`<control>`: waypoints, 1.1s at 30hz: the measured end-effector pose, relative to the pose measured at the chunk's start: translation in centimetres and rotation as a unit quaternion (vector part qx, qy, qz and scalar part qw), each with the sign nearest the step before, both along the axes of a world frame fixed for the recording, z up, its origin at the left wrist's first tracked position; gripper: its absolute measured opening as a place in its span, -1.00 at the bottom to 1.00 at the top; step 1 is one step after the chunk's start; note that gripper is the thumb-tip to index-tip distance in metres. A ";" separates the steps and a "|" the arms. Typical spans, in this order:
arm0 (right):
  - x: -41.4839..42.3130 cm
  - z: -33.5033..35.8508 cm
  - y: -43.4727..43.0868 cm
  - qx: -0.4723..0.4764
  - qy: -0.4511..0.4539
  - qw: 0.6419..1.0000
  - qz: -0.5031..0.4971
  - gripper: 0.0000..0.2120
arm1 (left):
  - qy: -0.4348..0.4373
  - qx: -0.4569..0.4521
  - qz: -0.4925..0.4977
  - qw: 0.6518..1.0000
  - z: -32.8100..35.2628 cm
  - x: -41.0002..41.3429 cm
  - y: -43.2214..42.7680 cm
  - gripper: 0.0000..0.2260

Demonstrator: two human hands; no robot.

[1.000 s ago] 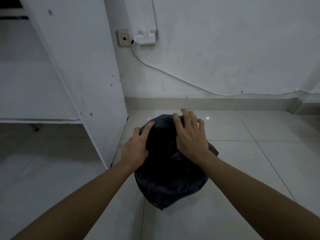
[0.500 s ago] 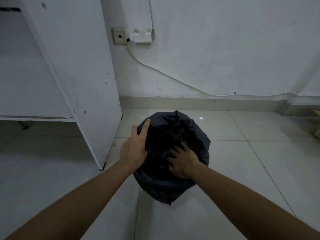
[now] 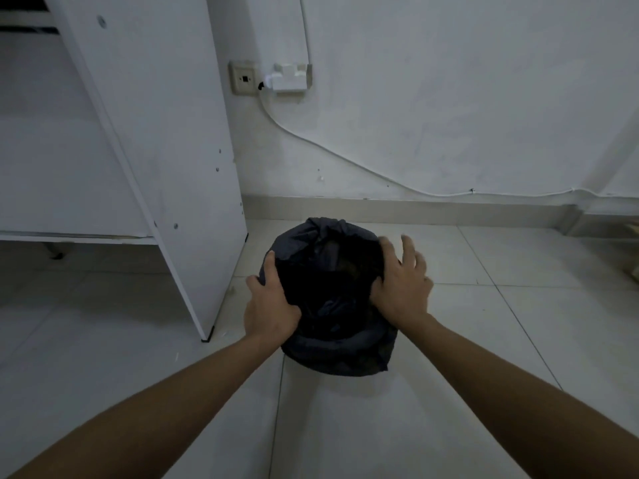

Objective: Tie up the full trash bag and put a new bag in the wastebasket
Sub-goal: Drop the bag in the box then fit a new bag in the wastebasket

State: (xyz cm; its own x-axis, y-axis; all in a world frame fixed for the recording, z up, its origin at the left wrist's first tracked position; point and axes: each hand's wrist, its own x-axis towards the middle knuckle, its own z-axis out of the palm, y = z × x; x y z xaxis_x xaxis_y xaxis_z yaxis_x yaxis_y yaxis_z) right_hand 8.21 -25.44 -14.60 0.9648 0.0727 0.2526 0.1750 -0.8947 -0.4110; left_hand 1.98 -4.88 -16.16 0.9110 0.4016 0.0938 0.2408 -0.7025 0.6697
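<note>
A black trash bag (image 3: 332,305) lines a round wastebasket on the tiled floor, its rim folded over the outside so the basket itself is hidden. The mouth is open and dark inside. My left hand (image 3: 271,305) grips the bag's left rim, thumb over the edge. My right hand (image 3: 403,283) rests on the right rim with fingers spread and slightly blurred; whether it pinches the plastic I cannot tell.
A white cabinet side panel (image 3: 173,150) stands just left of the basket. The white wall behind carries a socket (image 3: 244,78) and a plug with a cable (image 3: 345,157) running right above the skirting. Pale floor tiles (image 3: 484,340) spread to the right and front.
My right hand has come out of the bag's mouth and moved to the right rim. The left hand has slid lower on the left rim. The camera has tilted slightly.
</note>
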 end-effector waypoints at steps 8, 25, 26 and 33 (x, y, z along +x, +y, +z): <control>1.8 1.2 -0.9 0.154 0.104 0.980 0.070 -0.23 | -0.147 0.367 -0.122 0.911 1.0 0.3 -0.7 -0.58; 1.4 1.5 -0.7 0.073 0.067 0.985 0.141 -0.26 | 0.200 0.292 -0.428 0.832 -1.7 1.0 -5.8 -0.66; 1.4 1.4 -0.7 0.077 0.066 0.986 0.136 -0.26 | 0.257 0.216 -0.455 0.825 -2.0 0.7 -6.7 -0.64; 1.4 1.2 -1.4 0.092 0.070 0.986 0.120 -0.22 | 0.317 0.181 -0.474 0.801 -3.0 1.1 -7.3 -0.60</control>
